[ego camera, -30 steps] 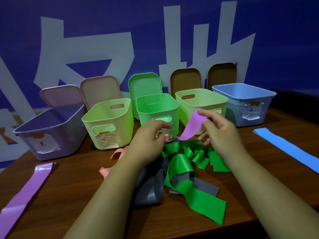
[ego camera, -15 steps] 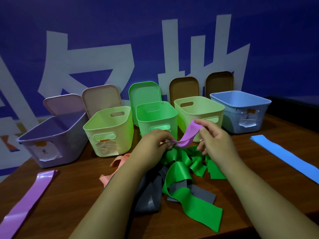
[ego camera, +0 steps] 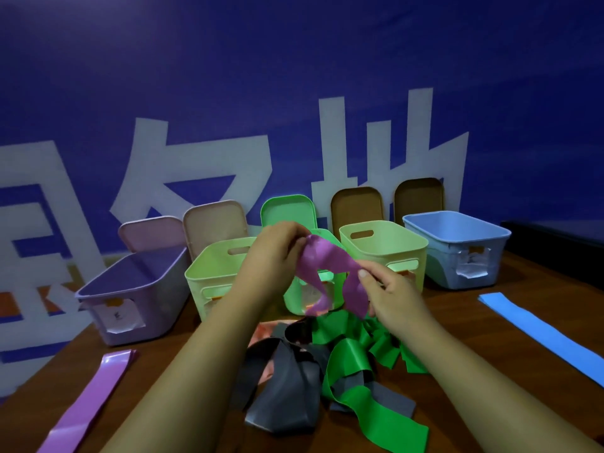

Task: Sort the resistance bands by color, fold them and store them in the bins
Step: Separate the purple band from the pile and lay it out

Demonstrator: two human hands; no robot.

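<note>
Both hands hold one purple band [ego camera: 327, 266] lifted above the pile. My left hand [ego camera: 277, 250] pinches its upper end. My right hand [ego camera: 389, 289] grips its lower right part. Its loose loops hang down in front of the green bin [ego camera: 294, 302]. Below lies a tangled pile of green bands [ego camera: 353, 358] and grey bands [ego camera: 287, 397], with a bit of peach band [ego camera: 264, 331] showing under them. A flat purple band [ego camera: 88, 400] lies at the left. A flat blue band [ego camera: 542, 331] lies at the right.
Bins stand in a row on the brown table [ego camera: 490, 322]: purple bin [ego camera: 137, 299], light green bin [ego camera: 212, 279], yellow-green bin [ego camera: 389, 246], blue bin [ego camera: 457, 253]. Lids lean on the blue wall behind them. The table's front edge is near the pile.
Both hands have raised the purple band out of the pile, higher and further apart. My left hand now pinches its top end. The camera has tilted up.
</note>
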